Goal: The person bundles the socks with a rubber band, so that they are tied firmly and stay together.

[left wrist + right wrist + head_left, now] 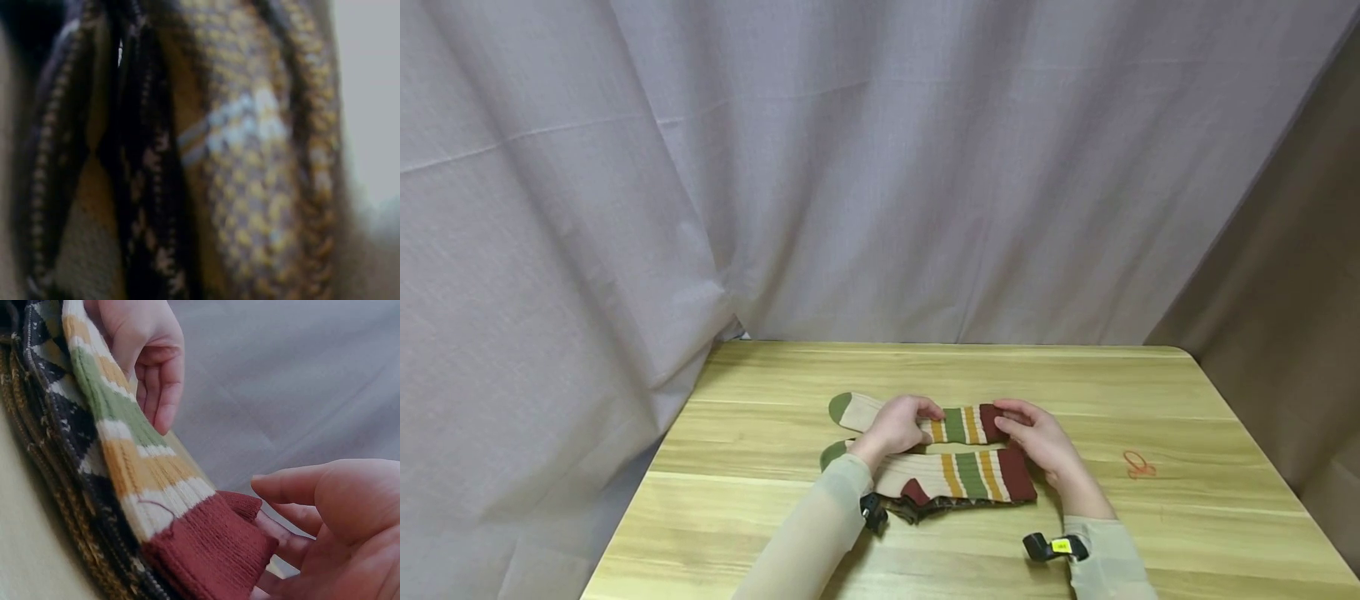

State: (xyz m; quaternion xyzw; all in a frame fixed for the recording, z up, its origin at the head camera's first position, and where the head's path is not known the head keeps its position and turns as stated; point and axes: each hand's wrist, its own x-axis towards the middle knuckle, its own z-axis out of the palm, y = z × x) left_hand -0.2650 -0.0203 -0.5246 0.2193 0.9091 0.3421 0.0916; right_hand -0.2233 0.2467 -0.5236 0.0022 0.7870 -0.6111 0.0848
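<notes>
Two cream ribbed socks with yellow and green stripes, dark red cuffs and green toes lie side by side. My left hand (897,425) rests at the middle of the far sock (955,425), its fingers loosely bent over it. At that sock's cuff is my right hand (1037,437), thumb and fingers apart and touching the cuff's edge. The near sock (973,475) lies on a stack of dark patterned socks (62,400). Close up in the left wrist view are blurred brown and black knitted socks (250,181).
A wooden table (737,517) bears everything. To the right of my right hand lies an orange-red looped band (1138,465). Grey curtains (880,208) hang behind the table, and a brown one (1285,350) is at the right.
</notes>
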